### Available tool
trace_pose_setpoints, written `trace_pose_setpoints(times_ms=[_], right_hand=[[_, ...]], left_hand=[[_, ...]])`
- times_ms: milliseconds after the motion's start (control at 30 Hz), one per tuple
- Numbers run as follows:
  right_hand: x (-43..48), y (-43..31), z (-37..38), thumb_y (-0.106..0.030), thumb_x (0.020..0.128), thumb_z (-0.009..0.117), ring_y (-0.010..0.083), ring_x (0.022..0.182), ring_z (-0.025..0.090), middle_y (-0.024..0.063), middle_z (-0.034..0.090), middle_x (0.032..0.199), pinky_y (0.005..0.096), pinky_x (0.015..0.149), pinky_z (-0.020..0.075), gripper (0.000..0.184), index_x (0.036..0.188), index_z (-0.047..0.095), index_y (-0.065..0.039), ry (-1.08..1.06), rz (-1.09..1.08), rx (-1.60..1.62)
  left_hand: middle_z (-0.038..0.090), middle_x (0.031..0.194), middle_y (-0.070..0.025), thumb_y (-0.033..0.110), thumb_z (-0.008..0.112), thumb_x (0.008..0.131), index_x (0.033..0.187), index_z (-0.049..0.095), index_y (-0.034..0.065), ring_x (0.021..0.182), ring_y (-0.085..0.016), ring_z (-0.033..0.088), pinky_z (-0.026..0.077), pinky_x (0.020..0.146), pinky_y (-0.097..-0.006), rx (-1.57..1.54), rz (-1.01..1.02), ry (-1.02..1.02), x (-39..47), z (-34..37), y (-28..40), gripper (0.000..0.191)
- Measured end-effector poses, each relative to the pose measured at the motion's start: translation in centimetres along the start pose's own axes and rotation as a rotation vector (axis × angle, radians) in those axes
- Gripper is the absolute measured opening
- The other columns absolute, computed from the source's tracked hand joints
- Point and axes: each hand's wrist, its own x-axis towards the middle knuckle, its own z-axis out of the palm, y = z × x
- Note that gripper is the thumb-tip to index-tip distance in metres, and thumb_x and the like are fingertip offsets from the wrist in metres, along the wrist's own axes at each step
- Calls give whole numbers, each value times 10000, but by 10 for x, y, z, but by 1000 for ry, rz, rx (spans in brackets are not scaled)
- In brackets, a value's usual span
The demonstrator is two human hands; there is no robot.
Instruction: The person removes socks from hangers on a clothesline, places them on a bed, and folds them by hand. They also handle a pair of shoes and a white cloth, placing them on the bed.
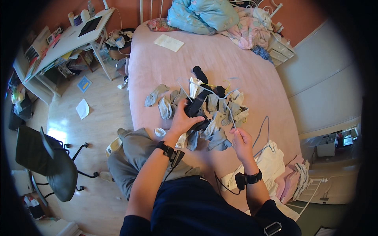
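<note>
My left hand (184, 119) is around a bunch of black socks (195, 106), with its thumb spread along the near side. Between thumb and finger, my right hand (242, 144) pinches the end of a pale blue-grey wire hanger (231, 115). The wire crosses above the socks, and its far end lies near the black ones. Grey socks (218, 141) lie in a loose pile around both hands. One white sock (195, 87) rests beside a long black sock. Part of a yellow hanger (228, 85) shows among the pile; the rest is covered.
The pile lies on a bed with a pink sheet (159, 65). To the right, a blue hanger (268, 129) sits at a white garment (270, 157), near folded clothes (291, 180). A paper (169, 42) and blue quilt (200, 16) lie farther up. An office chair (60, 171) stands left.
</note>
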Motion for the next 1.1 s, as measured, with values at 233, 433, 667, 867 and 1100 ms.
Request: trace_pose_setpoints(times_ms=[233,433,667,867,1100], right_hand=[[13,3,10,-192,1078,534,38,570,404,-60,472,643,250,537,346,255,1041,703,-5,156,-162,-297],[27,20,9,-190,1076,537,34,584,390,-47,517,708,245,545,336,248,1046,702,-8,266,-193,-337],[41,20,-12,-180,1069,541,54,606,414,-51,506,698,255,572,360,258,1033,722,0,374,-109,-223],[33,-1,-10,-194,1084,533,19,557,365,-79,441,664,234,493,285,237,1068,703,-29,319,4,-105],[12,-15,26,-210,1091,532,9,514,337,-97,406,637,219,471,274,232,1078,685,-36,113,16,166]], left_hand=[[669,826,-169,364,827,833,970,666,-7,834,-329,678,531,786,-406,210,-176,-239,-5,20,36,427],[682,964,-264,258,760,882,881,607,-22,917,-459,639,513,748,-484,514,225,-148,-19,6,48,319],[693,983,-107,213,743,941,1189,610,20,894,-225,635,520,822,-374,-57,-150,-167,-24,-38,29,341],[485,1467,-209,367,932,681,1551,317,31,1332,-392,477,406,1102,-468,748,56,-190,-36,-19,27,1118],[556,1375,-291,358,993,570,1502,326,0,1304,-417,544,446,1089,-453,59,-102,-307,-41,54,44,1201]])
